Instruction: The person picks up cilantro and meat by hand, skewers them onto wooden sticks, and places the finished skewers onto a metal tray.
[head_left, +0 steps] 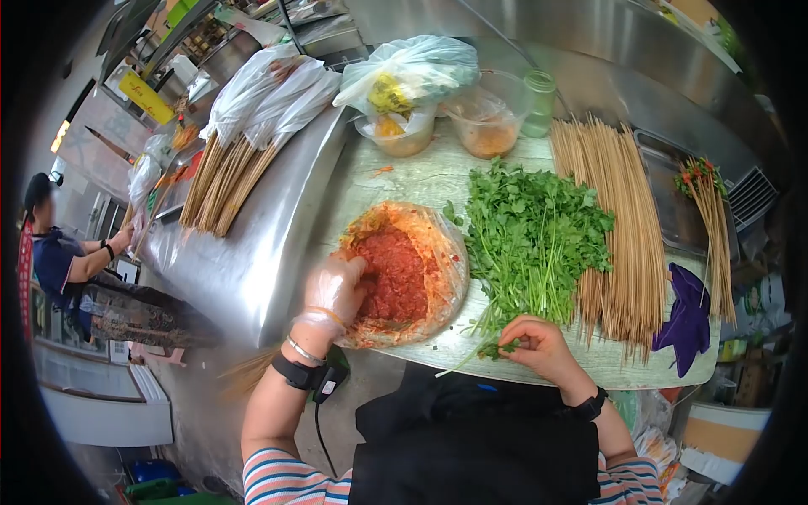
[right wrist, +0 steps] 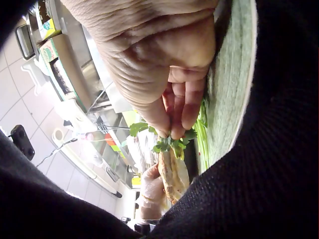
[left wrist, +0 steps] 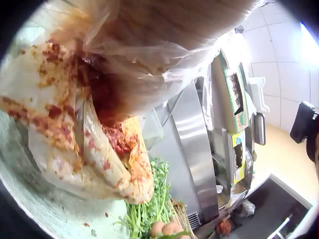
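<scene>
My left hand (head_left: 332,290), in a clear plastic glove, is at the left side of a plastic bag (head_left: 454,273) filled with red minced meat (head_left: 396,273). Its fingers bend in over the meat; their tips are hidden, so I cannot tell what they hold. The bag's smeared, folded edge (left wrist: 104,154) lies beside the glove in the left wrist view. Bare, my right hand (head_left: 543,353) pinches a small cilantro sprig (right wrist: 169,144) between thumb and fingertips, near the table's front edge. Just beyond it lies a large heap of cilantro (head_left: 539,227), stems toward me.
Wooden skewers (head_left: 610,236) lie in a wide bundle right of the cilantro, with a purple cloth (head_left: 682,320) beside them. Plastic tubs (head_left: 488,126) and a green bottle (head_left: 539,101) stand behind. Bagged skewers (head_left: 231,181) lie on the steel counter (head_left: 261,244). Another person (head_left: 67,261) stands far left.
</scene>
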`<state>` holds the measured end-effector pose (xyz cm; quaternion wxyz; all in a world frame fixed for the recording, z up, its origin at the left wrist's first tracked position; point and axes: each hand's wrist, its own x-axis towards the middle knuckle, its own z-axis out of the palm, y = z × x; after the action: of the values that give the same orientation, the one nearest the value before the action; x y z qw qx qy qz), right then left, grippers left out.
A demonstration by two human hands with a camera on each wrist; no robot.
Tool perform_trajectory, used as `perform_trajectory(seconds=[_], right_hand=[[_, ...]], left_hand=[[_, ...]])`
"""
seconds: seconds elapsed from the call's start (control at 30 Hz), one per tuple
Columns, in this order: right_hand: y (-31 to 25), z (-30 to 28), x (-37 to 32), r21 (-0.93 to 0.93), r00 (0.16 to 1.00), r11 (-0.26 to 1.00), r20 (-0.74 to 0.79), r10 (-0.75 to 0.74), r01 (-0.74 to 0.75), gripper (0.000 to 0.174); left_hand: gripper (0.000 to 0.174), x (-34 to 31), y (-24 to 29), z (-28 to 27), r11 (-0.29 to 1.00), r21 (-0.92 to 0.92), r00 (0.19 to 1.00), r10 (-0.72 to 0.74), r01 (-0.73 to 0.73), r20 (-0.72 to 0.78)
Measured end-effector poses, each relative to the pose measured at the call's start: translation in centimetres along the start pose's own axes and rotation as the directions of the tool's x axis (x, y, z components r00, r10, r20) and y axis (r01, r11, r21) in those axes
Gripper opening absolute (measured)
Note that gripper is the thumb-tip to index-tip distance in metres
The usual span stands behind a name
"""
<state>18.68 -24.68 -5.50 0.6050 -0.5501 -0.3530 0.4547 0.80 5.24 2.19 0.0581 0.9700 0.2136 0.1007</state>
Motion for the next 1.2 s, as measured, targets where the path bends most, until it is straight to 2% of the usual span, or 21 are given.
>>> perform_trajectory(seconds=[0.07,0.1,0.2,0.23,0.27,0.33,0.43,0.53,0.57,0.67,0.7,0.83,0.87,0.93,0.97,1.0,1.07,1.17,1.2], right_hand=[[0.2,-0.1,-0.1,-0.011,1.0,1.0,-0.002,0.001,-0.001,0.021],[0.1,0.0,-0.1,-0.002,1.0,1.0,-0.009,-0.004,0.004,0.021],[-0.2,0.2,0.0,0.013,1.0,1.0,-0.019,-0.007,0.007,0.021],[-0.2,0.1,0.0,0.009,1.0,1.0,-0.014,0.0,0.0,0.021],[-0.2,0.2,0.0,0.005,1.0,1.0,-0.009,0.006,-0.006,0.021],[0.1,0.3,0.1,0.033,1.0,0.999,-0.006,-0.011,0.012,0.021],[0.1,0.2,-0.2,0.051,0.999,0.998,-0.031,-0.022,0.024,0.021],[0.0,0.1,-0.1,0.046,0.999,0.999,-0.031,-0.02,0.022,0.021],[0.0,0.1,-0.1,0.045,0.999,0.999,-0.026,-0.019,0.02,0.021],[-0.1,0.2,0.0,0.03,1.0,0.999,-0.02,-0.015,0.016,0.021],[-0.2,0.2,0.0,0.025,0.999,0.999,-0.024,-0.022,0.023,0.021],[-0.2,0.2,-0.1,0.016,0.999,0.999,-0.034,-0.03,0.03,0.021],[-0.1,0.1,-0.1,0.019,0.999,0.999,-0.036,-0.029,0.029,0.021],[-0.3,0.1,-0.2,-0.005,0.999,1.0,-0.041,-0.009,0.009,0.021],[-0.4,0.2,-0.2,-0.016,0.999,1.0,-0.039,0.0,-0.001,0.021],[-0.5,0.2,-0.1,-0.015,0.999,1.0,-0.035,0.001,-0.001,0.021],[-0.6,0.3,0.0,-0.014,1.0,1.0,-0.03,-0.003,0.002,0.021],[-0.3,0.4,0.0,0.059,0.999,0.998,-0.04,-0.028,0.031,0.02],[-0.2,0.3,0.0,0.057,0.999,0.998,-0.041,-0.027,0.029,0.019]], left_hand=[[0.017,0.2,-0.3,-0.5,0.985,0.172,1.0,-0.014,0.012,0.014],[0.021,0.1,-0.3,-1.0,0.981,0.195,1.0,0.007,-0.009,0.012],[0.026,0.0,1.2,-2.6,0.953,-0.18,0.958,0.267,-0.245,0.107],[0.032,-0.2,1.5,-2.6,0.94,-0.205,0.935,0.308,-0.271,0.176],[0.028,-0.2,1.6,-2.1,0.924,-0.156,0.909,0.375,-0.35,0.181],[0.021,-0.3,2.2,-1.8,0.939,-0.01,0.886,0.327,-0.343,0.328],[0.015,-0.1,2.4,-1.8,0.951,0.009,0.894,0.287,-0.309,0.345],[0.013,-0.2,0.5,-1.5,0.957,-0.224,0.958,0.226,-0.184,0.178],[0.012,-0.7,-0.4,-1.1,0.984,-0.165,0.986,0.086,-0.062,0.142],[0.012,-0.9,-0.8,-1.6,0.99,0.138,0.993,-0.041,0.025,0.113],[0.011,-0.9,-1.2,-1.3,0.973,0.227,0.999,0.045,-0.044,0.003],[0.016,-0.1,-1.5,-2.0,0.979,0.205,0.983,0.039,-0.001,-0.181],[0.017,0.0,-1.1,-2.4,0.988,0.086,0.986,0.136,-0.127,-0.102],[0.02,0.0,-0.2,-3.1,0.924,-0.18,0.938,0.347,-0.337,0.024],[0.017,0.1,1.0,-3.3,0.875,-0.257,0.903,0.429,-0.41,0.021],[0.016,-0.3,1.3,-2.7,0.922,-0.094,0.916,0.385,-0.376,0.117],[0.013,-0.1,2.2,-2.1,0.924,-0.034,0.908,0.381,-0.381,0.176],[0.01,0.3,3.0,-0.9,0.915,0.092,0.87,0.337,-0.392,0.36],[0.01,0.4,3.1,-0.5,0.908,0.117,0.867,0.338,-0.403,0.366]])
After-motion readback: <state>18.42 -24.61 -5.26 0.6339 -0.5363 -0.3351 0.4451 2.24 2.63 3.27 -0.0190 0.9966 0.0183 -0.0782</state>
